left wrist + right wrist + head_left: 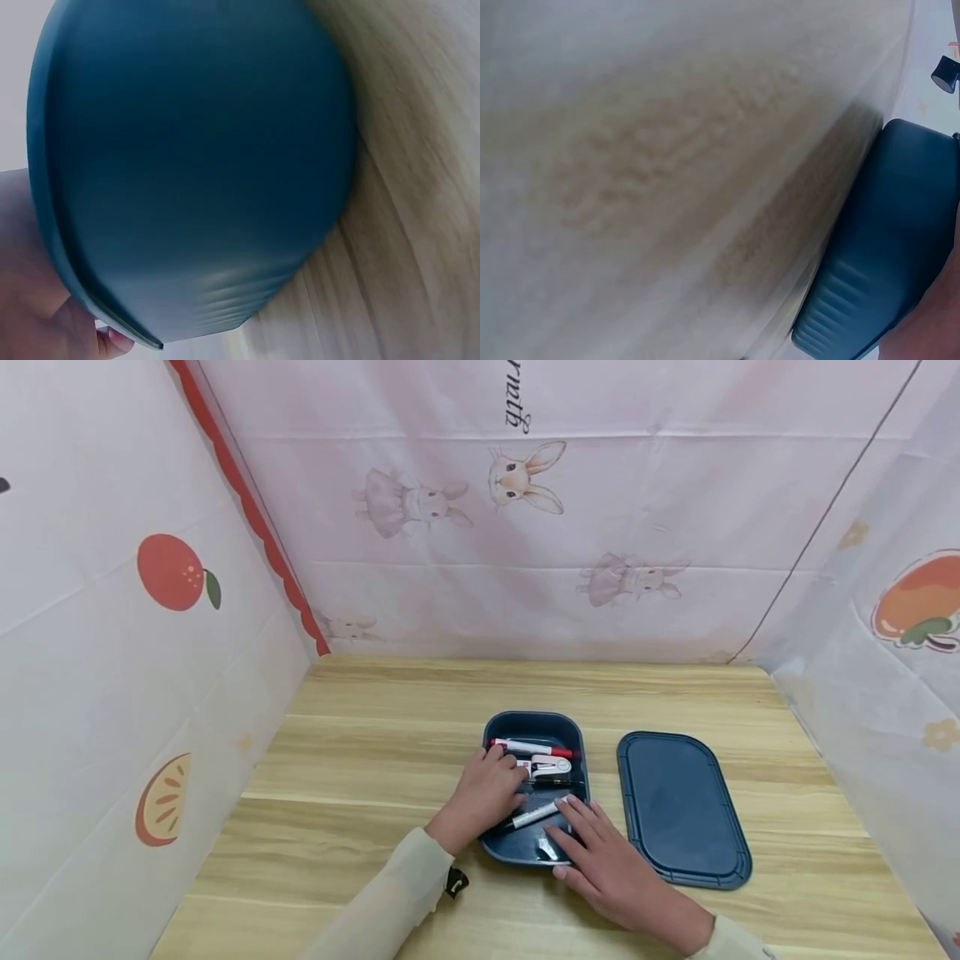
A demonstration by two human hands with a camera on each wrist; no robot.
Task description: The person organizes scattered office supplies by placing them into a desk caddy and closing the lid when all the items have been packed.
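A dark blue box (531, 858) with a divider lies open on the table. A marker with red ends (536, 748) and a small white device with a rounded end (551, 766), its kind unclear, lie in the far compartment. In the near one a white marker with a black tip (536, 814) lies slantwise. My left hand (483, 793) reaches over the left rim, fingertips at the white device and the red marker's left end; its grip is hidden. My right hand (607, 864) lies over the right rim, fingers extended, fingertips by the black-tipped marker's right end.
The matching dark blue lid (684, 810) lies flat to the right of the box. A small black object (456, 882) shows by my left sleeve. The wood-grain table (375, 760) is bordered by printed cloth walls (450, 527).
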